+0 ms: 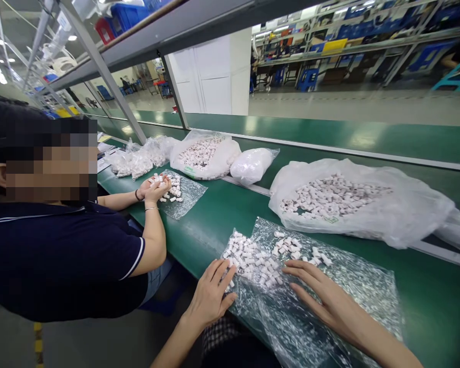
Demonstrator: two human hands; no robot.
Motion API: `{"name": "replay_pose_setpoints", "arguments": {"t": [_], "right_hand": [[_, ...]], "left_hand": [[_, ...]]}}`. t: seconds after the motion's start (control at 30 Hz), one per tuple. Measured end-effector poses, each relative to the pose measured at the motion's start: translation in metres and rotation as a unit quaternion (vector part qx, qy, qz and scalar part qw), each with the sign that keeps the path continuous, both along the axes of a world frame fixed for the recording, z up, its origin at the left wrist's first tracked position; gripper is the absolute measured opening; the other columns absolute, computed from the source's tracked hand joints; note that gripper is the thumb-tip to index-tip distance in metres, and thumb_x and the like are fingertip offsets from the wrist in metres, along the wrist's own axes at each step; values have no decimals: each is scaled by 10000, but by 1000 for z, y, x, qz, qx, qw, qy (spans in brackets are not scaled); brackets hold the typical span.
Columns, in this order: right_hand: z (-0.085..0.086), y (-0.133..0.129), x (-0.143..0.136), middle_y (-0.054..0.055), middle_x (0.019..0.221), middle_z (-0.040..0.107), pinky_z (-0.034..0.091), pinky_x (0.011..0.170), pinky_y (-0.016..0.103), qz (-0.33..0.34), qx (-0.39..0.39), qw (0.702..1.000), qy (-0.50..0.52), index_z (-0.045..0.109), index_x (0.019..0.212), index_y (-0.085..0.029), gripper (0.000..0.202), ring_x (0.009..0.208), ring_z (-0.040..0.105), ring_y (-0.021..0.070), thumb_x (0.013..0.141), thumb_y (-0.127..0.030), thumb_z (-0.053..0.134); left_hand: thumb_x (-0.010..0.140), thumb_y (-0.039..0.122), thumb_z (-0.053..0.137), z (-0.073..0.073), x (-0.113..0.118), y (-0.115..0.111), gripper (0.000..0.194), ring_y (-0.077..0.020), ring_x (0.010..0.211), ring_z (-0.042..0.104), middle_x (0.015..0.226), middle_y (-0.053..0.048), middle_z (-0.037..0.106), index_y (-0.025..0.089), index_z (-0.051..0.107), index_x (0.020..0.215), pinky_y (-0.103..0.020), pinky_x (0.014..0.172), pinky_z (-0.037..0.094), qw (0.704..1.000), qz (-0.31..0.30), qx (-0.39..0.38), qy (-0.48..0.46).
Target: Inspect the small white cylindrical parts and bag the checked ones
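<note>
White pieces between left hand and right hand.

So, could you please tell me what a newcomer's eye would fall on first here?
Probably the large translucent bag of small white pieces, on the right of the green bench. In front, the left hand and right hand flank a pile of similar pieces. To the left, a co-worker cups more pieces.

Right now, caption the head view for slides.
Left hand and right hand flank small white parts at a green workbench; nearby, a co-worker cups similar pieces.
</note>
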State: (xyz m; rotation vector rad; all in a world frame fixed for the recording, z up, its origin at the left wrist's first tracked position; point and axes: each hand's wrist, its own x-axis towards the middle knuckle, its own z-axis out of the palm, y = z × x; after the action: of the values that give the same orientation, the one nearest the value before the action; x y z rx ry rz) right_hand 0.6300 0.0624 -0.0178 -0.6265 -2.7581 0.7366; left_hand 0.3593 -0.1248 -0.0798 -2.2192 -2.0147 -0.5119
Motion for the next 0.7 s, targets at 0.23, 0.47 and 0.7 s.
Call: {"name": "replay_pose_setpoints", "arguments": {"t": [0.23, 0.47, 0.7], "right_hand": [[13, -3, -8, 93, 1324, 603, 605, 877, 353, 21, 18, 1000, -2, 539, 1359, -275, 357, 1128, 650, 233, 1039, -391, 432], [10, -21, -50, 78, 1309, 639, 532, 966, 443, 134, 137, 981, -8, 596, 1300, -221, 327, 1155, 601, 256, 1034, -335, 443], [-20, -39, -72, 78, 1280, 673, 540, 861, 470, 80, 286, 954, -29, 658, 1242, -189, 396, 1057, 619, 310, 970, -452, 539]], "left_hand": [[1021, 475, 394, 0, 2, -1, 607, -294, 1419, 359, 1517, -107, 454, 175, 328, 1545, -457, 1149, 378, 1000, 0, 1, 19], [1012, 427, 444, 0, 1, 0, 593, -298, 1410, 374, 1513, -125, 456, 159, 352, 1533, -459, 1139, 397, 1000, -7, 2, 19], [1001, 407, 474, -1, 2, -1, 597, -298, 1410, 375, 1515, -128, 453, 154, 356, 1529, -467, 1134, 409, 1000, -4, 10, 17]]}}
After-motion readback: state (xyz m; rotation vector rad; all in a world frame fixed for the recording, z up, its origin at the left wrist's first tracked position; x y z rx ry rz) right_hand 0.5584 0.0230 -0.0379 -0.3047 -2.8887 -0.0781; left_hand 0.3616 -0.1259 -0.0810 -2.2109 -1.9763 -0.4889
